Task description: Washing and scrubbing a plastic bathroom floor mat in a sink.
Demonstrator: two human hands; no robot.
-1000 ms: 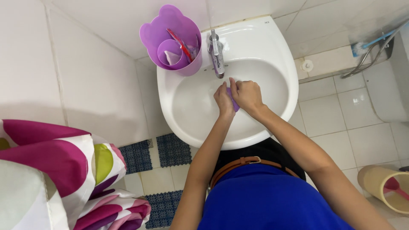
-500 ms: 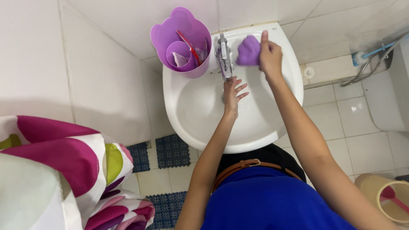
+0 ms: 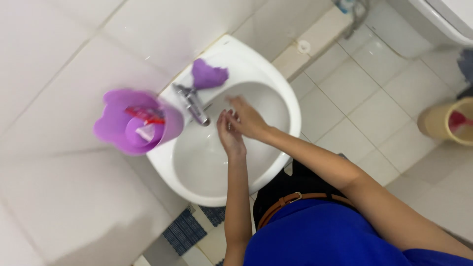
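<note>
1. The left hand point(image 3: 229, 135) and the right hand point(image 3: 246, 118) meet over the bowl of the white ceramic washbasin point(image 3: 276, 88), just below the spout of the chrome metal tap point(image 3: 193, 104).
2. Both hands are loosely open with fingers spread; neither holds anything, and their fingertips touch or nearly touch.
3. A crumpled purple cloth point(image 3: 209, 74) lies on the far rim of the basin, just right of the tap, apart from the hands.
4. A purple plastic holder with scalloped edge point(image 3: 135, 123) stands on the basin's left rim, with a smaller purple cup and a red item inside.
5. A beige bucket point(image 3: 446, 120) stands on the tiled floor at far right.
</note>
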